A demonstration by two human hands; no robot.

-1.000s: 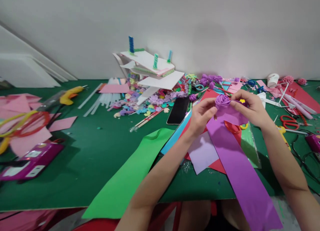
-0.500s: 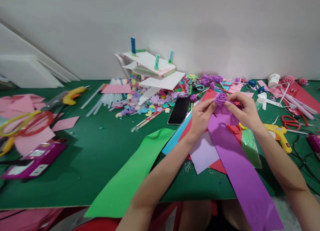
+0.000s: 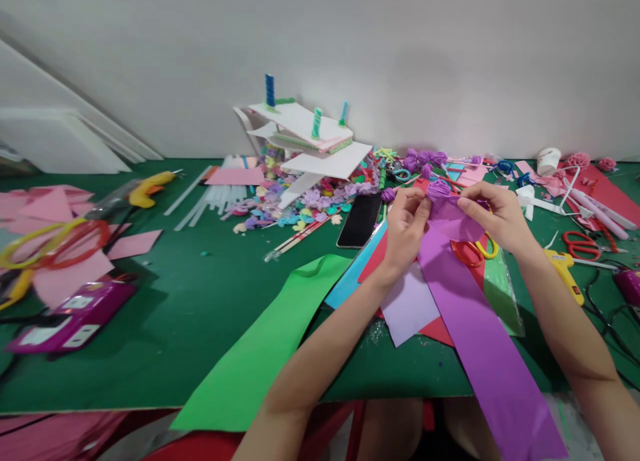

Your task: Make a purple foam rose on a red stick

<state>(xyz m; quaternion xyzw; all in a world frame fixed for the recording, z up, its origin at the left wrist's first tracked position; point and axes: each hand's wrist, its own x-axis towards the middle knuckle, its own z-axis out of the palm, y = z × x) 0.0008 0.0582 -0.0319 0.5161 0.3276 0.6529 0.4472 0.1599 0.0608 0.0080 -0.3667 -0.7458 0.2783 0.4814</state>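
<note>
A long purple foam strip (image 3: 480, 328) runs from the table's front edge up to a rolled purple rose (image 3: 439, 189) at its far end. My left hand (image 3: 407, 231) pinches the left side of the rose, fingers closed on it. My right hand (image 3: 495, 216) grips the strip just beside the roll, thumb and fingers pressed on the purple foam. Both hands hover above a pile of red, lilac and blue sheets (image 3: 407, 301).
A green foam sheet (image 3: 260, 354) hangs over the front edge. A black phone (image 3: 359, 220), red and yellow scissors (image 3: 473, 251), a yellow glue gun (image 3: 565, 269), a white foam model (image 3: 310, 144), loose foam flowers (image 3: 305, 204) and a magenta box (image 3: 75, 314) lie on the green table (image 3: 190, 294).
Both hands turned the roll and lifted it slightly farther from me; the rose now sits a little higher and tighter between the fingers. The camera shifted slightly.
</note>
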